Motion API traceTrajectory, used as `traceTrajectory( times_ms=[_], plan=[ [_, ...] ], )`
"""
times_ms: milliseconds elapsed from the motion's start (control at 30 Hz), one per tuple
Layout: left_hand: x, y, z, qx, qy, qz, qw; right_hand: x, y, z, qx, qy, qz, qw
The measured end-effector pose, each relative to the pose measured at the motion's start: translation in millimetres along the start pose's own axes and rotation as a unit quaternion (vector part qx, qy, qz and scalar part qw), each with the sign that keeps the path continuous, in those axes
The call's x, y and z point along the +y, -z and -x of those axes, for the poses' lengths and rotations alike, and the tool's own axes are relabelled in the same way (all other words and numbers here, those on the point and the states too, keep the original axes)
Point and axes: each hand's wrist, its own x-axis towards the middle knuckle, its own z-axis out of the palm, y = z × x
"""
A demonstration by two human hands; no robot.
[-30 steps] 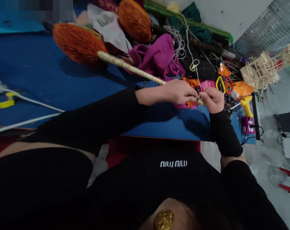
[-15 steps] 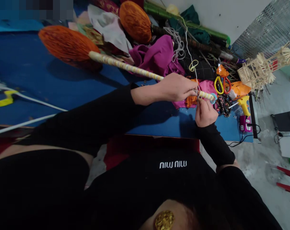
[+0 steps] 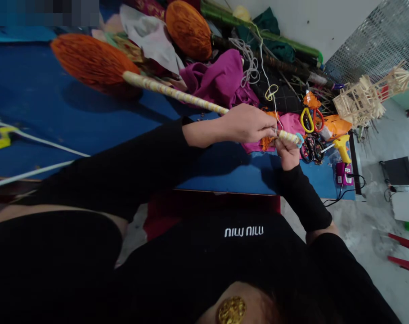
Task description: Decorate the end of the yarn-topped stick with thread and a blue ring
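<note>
A long stick (image 3: 180, 95) wrapped in pale yellow and white runs from a large orange bundle (image 3: 91, 63) at the left to a light blue ring at its right end. My left hand (image 3: 246, 123) is closed round the stick near that end. Just below it, my right hand (image 3: 287, 150) has its fingers bent against the underside of the stick; its fingertips are partly hidden. A thin white thread (image 3: 265, 72) with a yellowish loop hangs down to the stick between my hands.
Scissors with yellow and red handles (image 3: 307, 120), a yellow glue gun (image 3: 342, 147) and a purple power socket (image 3: 344, 174) lie on the right of the blue table (image 3: 221, 177). Purple cloth (image 3: 217, 76), a second orange bundle (image 3: 188, 30) and a wooden stick frame (image 3: 356, 101) are behind.
My right hand has turned and moved slightly up and left, under the stick. My left hand keeps its hold. The whole view has shifted a little.
</note>
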Motion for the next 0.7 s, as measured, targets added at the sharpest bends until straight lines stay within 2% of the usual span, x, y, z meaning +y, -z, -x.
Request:
traceTrajectory(
  times_ms=[100,233,333,500,700],
  plan=[
    [-3.6,-0.5,-0.5,-0.012,-0.027,0.013,0.999,3.4,11.4,-18.2,-0.078,-0.075,-0.053,0.993],
    [-6.9,-1.1,-0.3,-0.023,-0.069,0.054,0.996,-4.4,29.0,-40.2,-0.185,-0.084,-0.081,0.976],
    [-7.0,-4.5,-1.4,-0.039,-0.078,0.069,0.994,-14.7,38.2,-53.2,-0.227,-0.087,-0.095,0.965],
    [-6.3,-17.0,-6.0,-0.063,-0.085,0.034,0.994,-23.9,37.8,-64.8,-0.255,-0.122,-0.104,0.954],
    [-5.7,-21.0,-7.6,-0.064,-0.066,0.008,0.996,-24.5,35.0,-57.5,-0.194,-0.097,-0.099,0.971]
  ],
)
